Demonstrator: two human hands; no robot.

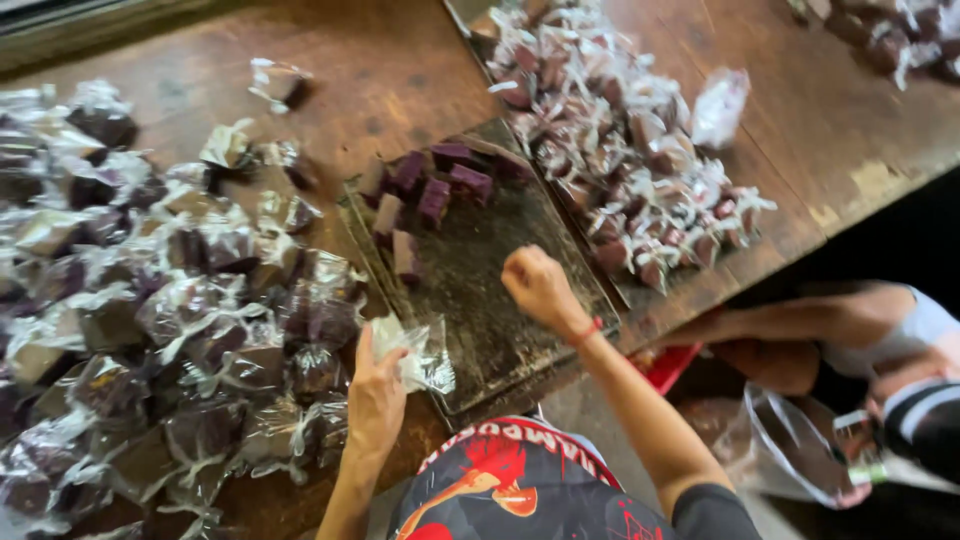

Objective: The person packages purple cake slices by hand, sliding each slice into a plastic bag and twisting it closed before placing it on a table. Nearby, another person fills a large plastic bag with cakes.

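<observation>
Two hands are in view at the near edge of the table (400, 70). Your left hand (375, 395) pinches a clear plastic wrapper (418, 350) between thumb and fingers; the sheet looks crumpled and empty, held up off the wood, probably so that it stays open and ready. Your right hand (538, 285) is curled into a loose fist above the dark cutting board (490, 300). You cannot tell from this view whether anything sits inside the fist; nothing shows between the fingers.

About eight unwrapped purple blocks (432, 195) lie on the far end of the board, just beside one another, bare and within reach of the right hand. The near part of the board is bare apart from a dusty film.

Wrapped pieces are sorted away from the bare ones. A large heap of wrapped pieces (150, 320) covers the left side of the table, touching the left edge of the board. A second heap (620, 150) lies on a long tray beyond the board's right edge, running toward the far edge of the table. One stray wrapped piece (280, 85) sits apart near the far side.

Off the table's right edge, another person's arm (800, 320) reaches low, near a clear bag (800, 450). Keep it apart from your own hands.
</observation>
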